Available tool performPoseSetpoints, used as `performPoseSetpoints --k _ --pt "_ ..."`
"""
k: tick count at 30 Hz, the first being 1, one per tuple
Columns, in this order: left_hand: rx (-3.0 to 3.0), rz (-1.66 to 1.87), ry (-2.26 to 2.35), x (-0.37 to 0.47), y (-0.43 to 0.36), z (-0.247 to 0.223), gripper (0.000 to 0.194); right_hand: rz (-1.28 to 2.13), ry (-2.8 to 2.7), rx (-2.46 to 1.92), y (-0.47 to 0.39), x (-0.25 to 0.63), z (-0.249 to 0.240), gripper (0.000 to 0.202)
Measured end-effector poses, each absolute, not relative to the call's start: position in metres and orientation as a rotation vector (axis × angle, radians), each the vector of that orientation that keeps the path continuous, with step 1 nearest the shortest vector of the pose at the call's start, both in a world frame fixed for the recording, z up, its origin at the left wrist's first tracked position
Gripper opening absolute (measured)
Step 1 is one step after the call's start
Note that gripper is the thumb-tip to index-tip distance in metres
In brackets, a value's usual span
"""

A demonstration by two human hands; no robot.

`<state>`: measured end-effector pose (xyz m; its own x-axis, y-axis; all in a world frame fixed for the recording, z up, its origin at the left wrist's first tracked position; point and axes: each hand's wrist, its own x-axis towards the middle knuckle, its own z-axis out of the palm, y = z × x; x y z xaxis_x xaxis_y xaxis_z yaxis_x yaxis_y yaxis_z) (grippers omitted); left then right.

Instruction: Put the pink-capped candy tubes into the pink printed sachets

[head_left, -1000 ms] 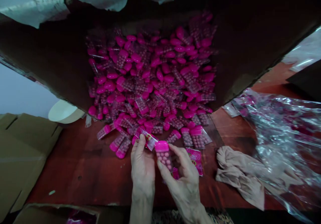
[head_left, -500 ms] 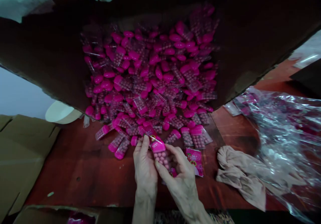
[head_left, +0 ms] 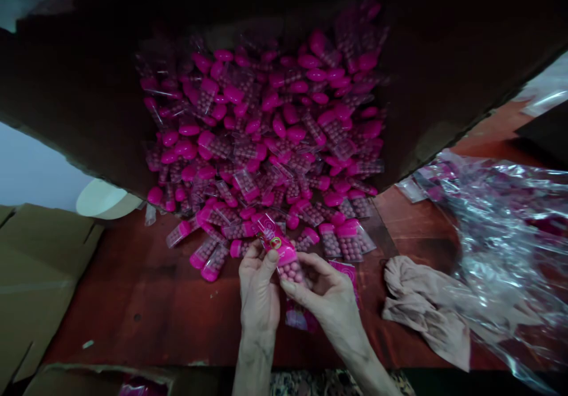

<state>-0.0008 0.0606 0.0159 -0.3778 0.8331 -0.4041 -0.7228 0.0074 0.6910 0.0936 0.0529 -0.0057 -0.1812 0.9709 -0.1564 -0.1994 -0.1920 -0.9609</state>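
Observation:
A small clear candy pack (head_left: 293, 271), filled with pink balls, sits between the fingertips of my right hand (head_left: 331, 292). My left hand (head_left: 258, 292) pinches a pink printed wrapper (head_left: 274, 241) that covers the upper end of this pack. Whether the pack's cap is inside the wrapper is hidden. Just beyond my hands lies a heap of similar packs (head_left: 248, 183) with bright pink caps, spilling from a dark tilted carton (head_left: 412, 106) onto the table. More pink printed wrappers (head_left: 299, 316) lie below and behind my right hand, partly covered by it.
On the reddish wooden table (head_left: 177, 313), a crumpled beige cloth (head_left: 426, 301) lies to the right, beside a large clear plastic bag (head_left: 501, 236). Cardboard boxes (head_left: 39, 277) stand at the left, near a pale round bowl (head_left: 106, 200). An open box (head_left: 102, 375) is below the front edge.
My left thumb has shifted down along the wrapper, and the wrapper is turned slightly. Both hands have moved a little to the right with the pack, uncovering another wrapper underneath.

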Motion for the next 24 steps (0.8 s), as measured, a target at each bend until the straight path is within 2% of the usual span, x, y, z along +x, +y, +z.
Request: performPoseSetpoints --k 4,15,20,24 --pt "0.125 1.582 1.026 -0.003 0.057 0.012 0.023 1.571 -1.088 -1.098 0.055 0.096 -0.006 0.031" --pt "0.146 1.559 0.960 -0.004 0.054 0.008 0.026 1.168 -1.407 -1.147 0.056 0.097 0.004 0.026" --pt "0.151 1.535 0.938 -0.008 0.047 0.005 0.042 1.259 -1.404 -1.108 0.055 0.099 0.007 0.028" --pt "0.172 1.492 0.967 -0.008 0.050 0.006 0.032 1.285 -1.356 -1.171 0.053 0.098 0.001 0.027"
